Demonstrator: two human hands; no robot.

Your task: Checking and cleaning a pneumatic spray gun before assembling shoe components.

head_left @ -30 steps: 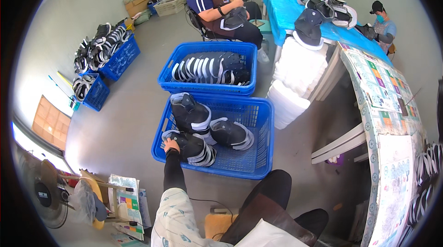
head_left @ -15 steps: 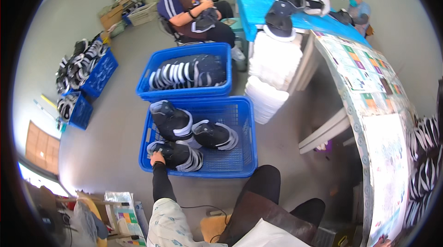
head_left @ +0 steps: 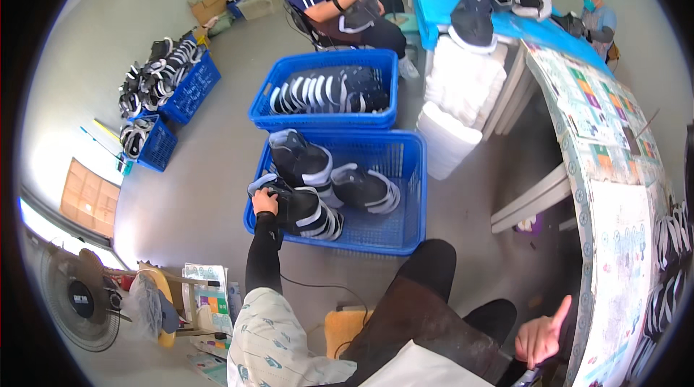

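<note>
Two stacks of black shoe uppers with grey-white edges, one at the back left [head_left: 298,158] and one on the right [head_left: 363,188], sit in the near blue basket [head_left: 390,239]. A third stack [head_left: 302,210] lies at its near left corner. My left hand [head_left: 265,203] is closed on the left end of that third stack, its fingers over the top piece. Low on the right, my right hand [head_left: 538,340] is raised beside the paper-covered table [head_left: 614,257]. Its index finger is stretched out and the others are curled, with nothing visible in them.
Behind stands another blue basket [head_left: 325,121] full of uppers. A white stack [head_left: 452,134] rises to the right. A seated person [head_left: 340,4] works beyond the baskets, another person [head_left: 596,22] beyond the blue-covered table [head_left: 430,4]. A fan [head_left: 79,300] stands at the lower left.
The whole view has shifted, so the baskets appear further right and higher. My right hand has come up from the table's lower edge. My left hand stays at the near stack.
</note>
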